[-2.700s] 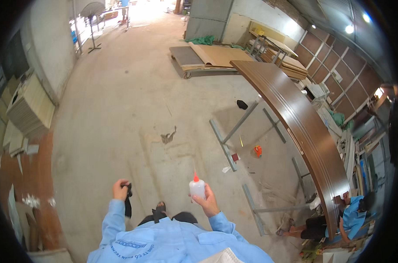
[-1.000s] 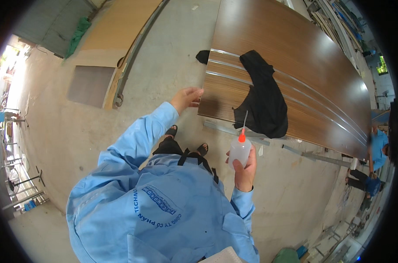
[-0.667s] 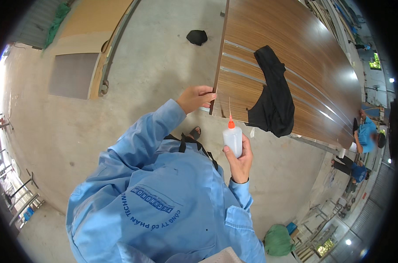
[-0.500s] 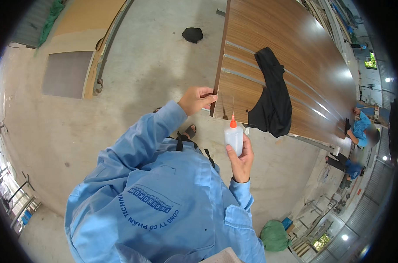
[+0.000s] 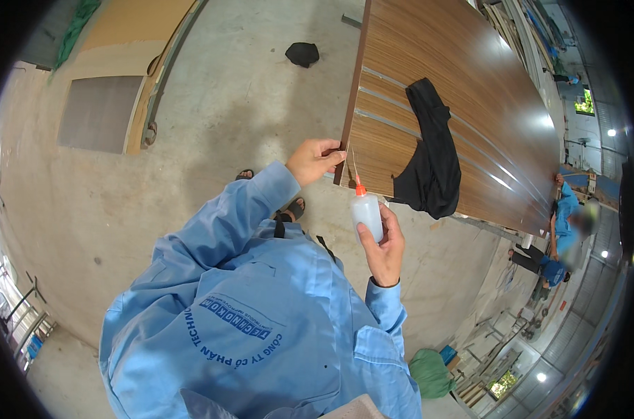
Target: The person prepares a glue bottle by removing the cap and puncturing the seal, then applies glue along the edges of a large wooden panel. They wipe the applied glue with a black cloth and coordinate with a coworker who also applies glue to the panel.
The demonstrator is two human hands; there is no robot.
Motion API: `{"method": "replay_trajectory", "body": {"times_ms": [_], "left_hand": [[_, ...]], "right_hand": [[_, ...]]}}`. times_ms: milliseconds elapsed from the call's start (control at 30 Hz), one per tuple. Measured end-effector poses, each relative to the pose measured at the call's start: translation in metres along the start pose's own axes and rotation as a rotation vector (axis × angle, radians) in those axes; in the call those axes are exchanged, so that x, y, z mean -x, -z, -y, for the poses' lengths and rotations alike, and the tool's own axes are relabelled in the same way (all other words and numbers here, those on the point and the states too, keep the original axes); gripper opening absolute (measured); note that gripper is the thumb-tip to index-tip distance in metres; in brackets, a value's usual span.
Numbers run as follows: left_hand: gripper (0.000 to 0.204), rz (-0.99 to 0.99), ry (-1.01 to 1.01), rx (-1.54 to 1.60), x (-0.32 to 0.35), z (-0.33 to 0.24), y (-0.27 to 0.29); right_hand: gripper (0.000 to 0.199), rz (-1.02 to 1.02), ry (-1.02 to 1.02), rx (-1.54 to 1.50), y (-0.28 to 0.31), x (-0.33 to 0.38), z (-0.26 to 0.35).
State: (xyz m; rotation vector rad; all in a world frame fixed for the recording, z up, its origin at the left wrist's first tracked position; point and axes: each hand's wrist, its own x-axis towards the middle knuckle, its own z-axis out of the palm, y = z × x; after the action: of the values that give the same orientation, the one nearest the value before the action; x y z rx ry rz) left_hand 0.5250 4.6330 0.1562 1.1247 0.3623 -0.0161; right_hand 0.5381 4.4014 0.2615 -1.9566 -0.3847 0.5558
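Observation:
A large brown wood-grain panel with thin silvery stripes lies at the right. At its near left corner my left hand is closed, thumb and fingers pinching the dark edge. My right hand is wrapped round a translucent squeeze bottle with an orange-red cap and a long thin nozzle. That nozzle leans to the left, its tip near my left fingertips over the panel's corner; whether it touches the edge I cannot tell. A black cloth is draped on the panel, right of the bottle.
A dark scrap lies on the concrete floor beyond my left hand. Boards with a grey sheet are at the far left. Another person in blue is by the panel's far right end. A green sack sits at the lower right.
My right hand has tilted the bottle and moved it slightly left, bringing the nozzle tip toward the panel's edge by my left fingers. My left hand keeps its pinch there.

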Motion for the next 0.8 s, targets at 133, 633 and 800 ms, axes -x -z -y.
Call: {"method": "replay_trajectory", "body": {"times_ms": [133, 633, 800], "left_hand": [[0.035, 0.005, 0.0, 0.027, 0.0, 0.001, 0.0], [0.034, -0.033, 0.005, 0.037, 0.001, 0.001, -0.003], [0.033, -0.048, -0.008, 0.035, 0.001, 0.001, -0.003]], "right_hand": [[0.053, -0.002, 0.006, 0.053, -0.001, -0.003, 0.002], [0.05, -0.001, -0.028, 0.175, 0.001, -0.008, 0.005], [0.05, -0.006, -0.072, 0.154, -0.002, -0.01, 0.01]]}}
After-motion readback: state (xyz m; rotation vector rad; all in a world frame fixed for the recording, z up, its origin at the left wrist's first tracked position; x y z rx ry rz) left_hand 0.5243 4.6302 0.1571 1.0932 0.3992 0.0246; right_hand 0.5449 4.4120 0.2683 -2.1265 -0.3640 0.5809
